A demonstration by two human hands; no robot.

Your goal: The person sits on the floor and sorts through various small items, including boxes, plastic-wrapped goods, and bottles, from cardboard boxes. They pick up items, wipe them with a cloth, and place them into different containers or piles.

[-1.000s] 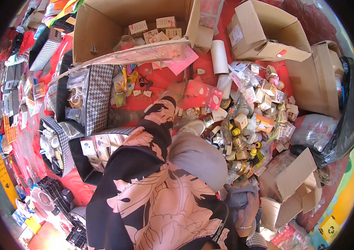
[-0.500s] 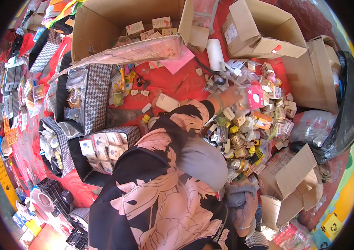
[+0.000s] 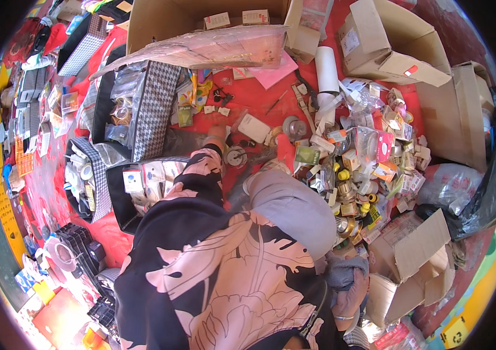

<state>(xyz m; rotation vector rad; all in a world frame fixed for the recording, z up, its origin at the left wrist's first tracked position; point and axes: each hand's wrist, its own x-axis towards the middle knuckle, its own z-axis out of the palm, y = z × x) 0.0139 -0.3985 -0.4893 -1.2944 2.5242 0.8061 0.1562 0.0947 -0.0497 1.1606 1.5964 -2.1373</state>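
Note:
My left hand [image 3: 216, 135] reaches over the red ground cloth, beside a round metal piece [image 3: 236, 156] and a white rectangular card-like piece [image 3: 253, 128]. Its fingers are small and blurred, so I cannot make out whether they grip anything. At lower right, my right hand [image 3: 351, 294] rests against a bundle of grey fabric [image 3: 344, 271], its fingers mostly hidden. Between the hands is my grey-clad knee [image 3: 288, 204]. A jumbled pile of small boxes and brass-coloured fittings [image 3: 348, 195] lies to its right, with a pink box [image 3: 384, 146] among them.
Large cardboard boxes stand at the far side [image 3: 213, 49], far right [image 3: 396, 44] and lower right [image 3: 408, 251]. Houndstooth bins [image 3: 157, 111] line the left. A white roll [image 3: 327, 70] stands beyond the pile. A black plastic bag [image 3: 484, 192] sits at right.
My left hand has drawn back from the pile at right to the left, near the round metal piece. The view has shifted slightly. My right hand stays by the grey fabric.

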